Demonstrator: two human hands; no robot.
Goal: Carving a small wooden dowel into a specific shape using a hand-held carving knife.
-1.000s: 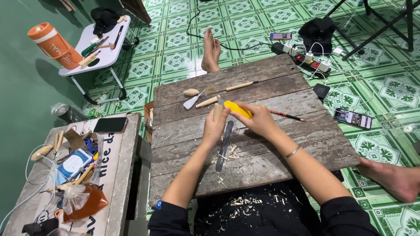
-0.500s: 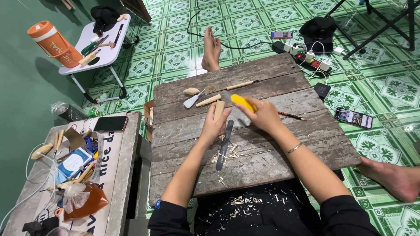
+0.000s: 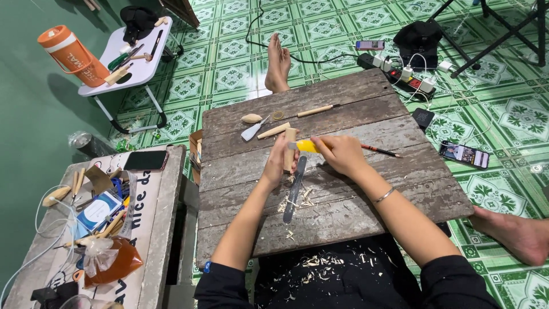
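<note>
My left hand grips a short pale wooden piece, held upright on the worn wooden board. My right hand holds a yellow-handled knife, its blade against the wooden piece. A long grey metal file lies on the board just below my hands, with pale wood shavings around it. Farther up the board lie a wooden-handled trowel-shaped blade, a small wooden oval, a wood-handled tool and a pencil.
A low cluttered bench with a phone and an orange bag stands at the left. A white folding table bears an orange jug. A power strip, phones and cables lie on the green tiled floor at right.
My hands have shifted slightly up the board and the knife now meets the upright wooden piece. More shavings lie by the file.
</note>
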